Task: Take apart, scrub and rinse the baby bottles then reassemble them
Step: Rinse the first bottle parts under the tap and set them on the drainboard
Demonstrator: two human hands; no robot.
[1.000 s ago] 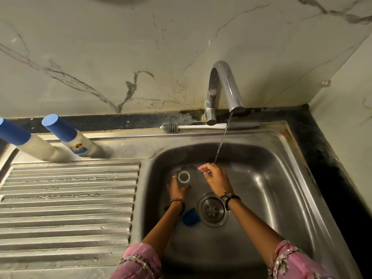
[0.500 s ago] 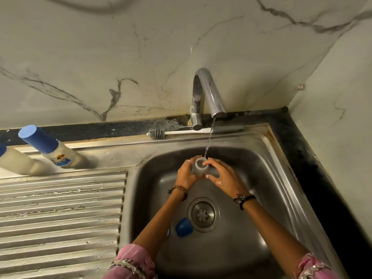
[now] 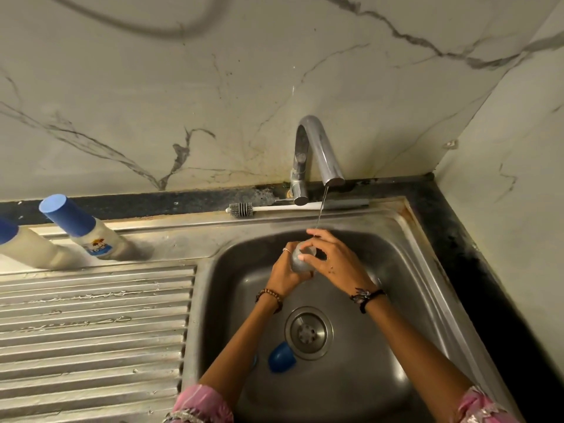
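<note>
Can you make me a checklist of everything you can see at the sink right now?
Surface: steel sink with ribbed drainboard.
Job's things: clear bottle under the tap stream; blue cap beside the drain; two capped bottles on the drainboard; bottle brush on the back ledge.
Clutter: nothing seen.
Grips: left hand holds the bottle; right hand fingers on its top.
Cables: dark hose across the wall.
Surroundings: marble wall, black counter edge.

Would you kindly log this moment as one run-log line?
step: rinse | left hand: holds clear bottle | right hand: fingers over bottle top | tap: running | blue cap: in sink
</note>
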